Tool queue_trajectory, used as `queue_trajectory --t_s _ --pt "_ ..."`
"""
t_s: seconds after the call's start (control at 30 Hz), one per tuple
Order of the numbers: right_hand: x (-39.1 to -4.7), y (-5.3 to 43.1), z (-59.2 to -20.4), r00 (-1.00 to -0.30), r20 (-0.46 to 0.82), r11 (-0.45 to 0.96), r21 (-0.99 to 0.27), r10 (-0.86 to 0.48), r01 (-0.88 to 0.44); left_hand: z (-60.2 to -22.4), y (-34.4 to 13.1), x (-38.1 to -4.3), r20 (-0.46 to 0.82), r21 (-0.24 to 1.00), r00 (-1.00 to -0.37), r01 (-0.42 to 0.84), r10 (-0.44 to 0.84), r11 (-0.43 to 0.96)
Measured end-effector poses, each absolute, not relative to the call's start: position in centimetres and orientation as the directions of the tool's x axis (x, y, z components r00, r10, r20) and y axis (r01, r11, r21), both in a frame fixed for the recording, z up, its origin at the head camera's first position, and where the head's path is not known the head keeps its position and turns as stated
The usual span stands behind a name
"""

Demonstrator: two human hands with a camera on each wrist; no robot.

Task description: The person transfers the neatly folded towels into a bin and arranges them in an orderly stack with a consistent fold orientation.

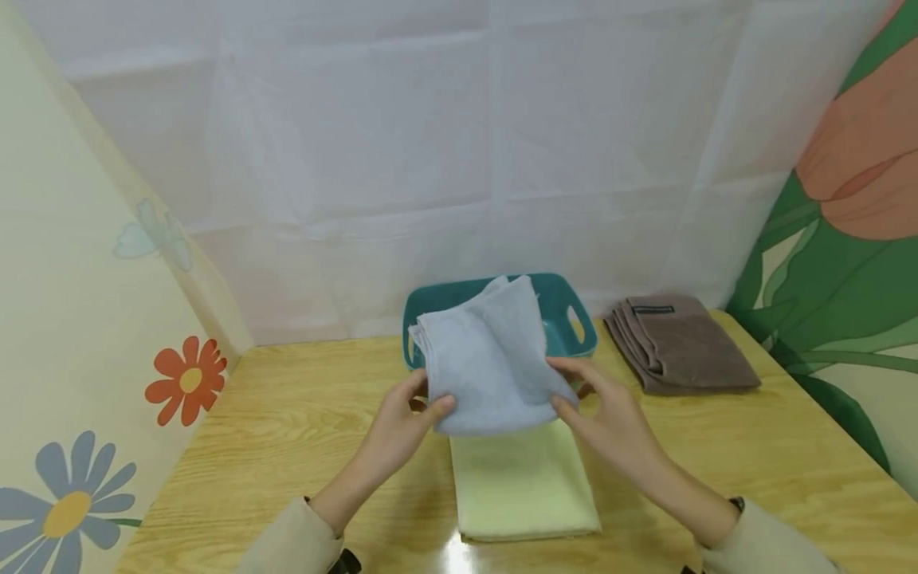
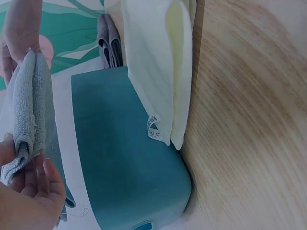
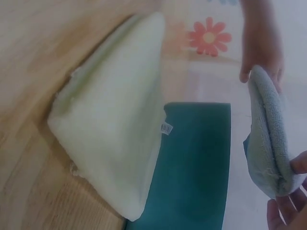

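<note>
A folded light blue towel (image 1: 488, 359) is held up in front of the teal basket, above the table. My left hand (image 1: 406, 418) pinches its left edge, thumb on top and fingers beneath. At the opposite edge, my right hand (image 1: 610, 406) grips it the same way. Both wrist views show the towel's thick folded layers, in the left one as a blue-grey roll (image 2: 33, 105). Below it a folded pale yellow towel (image 1: 523, 486) lies on the table, with a white label (image 2: 154, 128) at its edge. Behind stands the teal basket (image 1: 423, 300), partly hidden by the blue towel.
A folded brown towel (image 1: 688, 343) lies to the right of the basket. The wooden table (image 1: 301, 406) meets a white cloth backdrop (image 1: 402, 159) at the back. Panels with painted flowers flank both sides.
</note>
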State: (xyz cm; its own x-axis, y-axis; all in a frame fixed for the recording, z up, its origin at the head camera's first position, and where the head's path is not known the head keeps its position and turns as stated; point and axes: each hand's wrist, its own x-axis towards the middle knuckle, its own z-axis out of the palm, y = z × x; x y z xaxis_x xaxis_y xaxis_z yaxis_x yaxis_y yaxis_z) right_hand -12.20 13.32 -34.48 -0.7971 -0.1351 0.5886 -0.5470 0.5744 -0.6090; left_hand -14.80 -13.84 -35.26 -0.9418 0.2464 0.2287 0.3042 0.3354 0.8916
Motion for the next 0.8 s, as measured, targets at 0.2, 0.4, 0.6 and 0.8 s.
queue_trajectory --t_s 0.2,0.4,0.6,0.8 --pt "-13.5 13.4 -34.5 -0.798 0.583 0.565 -0.611 -0.152 -0.554 -35.3 -13.6 -15.8 0.217 0.896 -0.950 0.285 0.224 0.340" --pt "-14.6 13.4 -34.3 -0.805 0.569 0.565 -0.613 -0.169 -0.552 -35.7 -13.4 -17.2 0.233 0.890 -0.947 0.300 0.222 0.344" --pt "-15.7 13.4 -34.0 -0.812 0.546 0.606 -0.581 -0.205 -0.543 -35.9 -13.3 -18.3 0.260 0.885 -0.941 0.322 0.217 0.335" --pt "-16.9 13.3 -33.9 -0.834 0.514 0.627 -0.588 -0.198 -0.511 -35.8 -13.0 -19.3 0.266 0.889 -0.945 0.317 0.192 0.330"
